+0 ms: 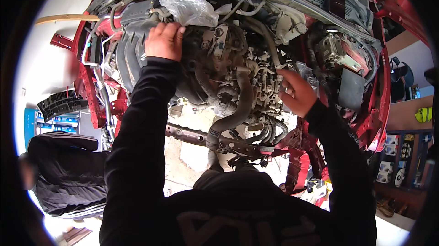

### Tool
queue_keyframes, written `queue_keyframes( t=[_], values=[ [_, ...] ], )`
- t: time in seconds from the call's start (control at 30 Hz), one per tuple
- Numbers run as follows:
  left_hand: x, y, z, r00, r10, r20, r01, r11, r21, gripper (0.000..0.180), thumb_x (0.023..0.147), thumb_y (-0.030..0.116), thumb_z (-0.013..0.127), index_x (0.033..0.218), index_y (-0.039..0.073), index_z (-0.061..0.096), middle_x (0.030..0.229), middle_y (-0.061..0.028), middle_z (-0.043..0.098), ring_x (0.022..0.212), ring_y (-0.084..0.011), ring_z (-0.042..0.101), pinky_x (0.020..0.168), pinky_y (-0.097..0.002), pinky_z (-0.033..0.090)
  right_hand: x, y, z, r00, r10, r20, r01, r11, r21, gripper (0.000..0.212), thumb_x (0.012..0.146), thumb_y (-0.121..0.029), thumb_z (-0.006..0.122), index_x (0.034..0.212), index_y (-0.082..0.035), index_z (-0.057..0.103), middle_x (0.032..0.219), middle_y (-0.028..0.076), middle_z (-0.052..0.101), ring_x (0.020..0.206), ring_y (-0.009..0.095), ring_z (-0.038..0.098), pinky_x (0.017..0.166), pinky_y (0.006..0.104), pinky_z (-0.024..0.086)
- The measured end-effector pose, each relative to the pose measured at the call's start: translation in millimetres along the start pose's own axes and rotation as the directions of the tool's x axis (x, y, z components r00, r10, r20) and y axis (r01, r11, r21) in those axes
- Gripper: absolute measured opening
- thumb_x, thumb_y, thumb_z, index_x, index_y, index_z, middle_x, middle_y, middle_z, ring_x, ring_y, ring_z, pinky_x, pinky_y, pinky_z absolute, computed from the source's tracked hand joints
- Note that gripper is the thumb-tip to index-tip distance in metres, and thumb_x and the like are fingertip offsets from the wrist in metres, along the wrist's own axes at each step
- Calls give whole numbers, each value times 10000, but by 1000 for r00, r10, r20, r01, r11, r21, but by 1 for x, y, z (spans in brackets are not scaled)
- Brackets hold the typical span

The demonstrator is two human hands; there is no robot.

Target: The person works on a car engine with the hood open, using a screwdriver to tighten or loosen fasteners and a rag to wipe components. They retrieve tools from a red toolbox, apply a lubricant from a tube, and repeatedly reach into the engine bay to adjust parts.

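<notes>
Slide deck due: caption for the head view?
Left hand by ribbed black plastic engine part, right hand near long grey rubber hose, inside red car body.

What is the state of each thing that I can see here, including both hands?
Left hand: over the dark engine part, fingers bent; grip unclear.
Right hand: beside the engine's right side, index finger and thumb apart.
Engine: exposed.
Clear plastic bag: crumpled.
Thick hose: curved.
Front crossbar: uncovered.
</notes>
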State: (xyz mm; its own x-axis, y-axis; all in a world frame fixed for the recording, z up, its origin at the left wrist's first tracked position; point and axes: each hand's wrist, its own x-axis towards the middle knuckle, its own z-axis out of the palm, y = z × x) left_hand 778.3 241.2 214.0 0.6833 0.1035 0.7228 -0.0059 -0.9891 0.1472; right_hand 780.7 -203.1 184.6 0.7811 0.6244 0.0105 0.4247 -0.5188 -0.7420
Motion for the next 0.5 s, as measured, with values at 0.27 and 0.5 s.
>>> queue_keyframes(
  t=[0.27, 0.5],
  values=[
    [-9, -11, 19, 992, 81, -102, -77, 996, 44, 192, 995, 345, 757, 1002, 153, 763, 954, -59, 727, 888, -342, 674, 784, -471, 557, 137, 55, 8, 834, -383, 396, 507, 254, -824, 714, 912, -118, 649, 1612, -164, 519, 1199, 64, 615, 1111, 272, 606, 908, 418, 512],
    [-7, -8, 18, 989, 98, -110, -92, 994, 52, 191, 994, 324, 759, 1002, 134, 758, 930, -75, 719, 867, -353, 669, 781, -467, 560, 188, 90, 18, 786, -317, 531, 569, 34, -821, 624, 979, -196, 585, 1601, -221, 546, 1241, 19, 623, 1193, 234, 572, 1002, 408, 432]
  ],
)
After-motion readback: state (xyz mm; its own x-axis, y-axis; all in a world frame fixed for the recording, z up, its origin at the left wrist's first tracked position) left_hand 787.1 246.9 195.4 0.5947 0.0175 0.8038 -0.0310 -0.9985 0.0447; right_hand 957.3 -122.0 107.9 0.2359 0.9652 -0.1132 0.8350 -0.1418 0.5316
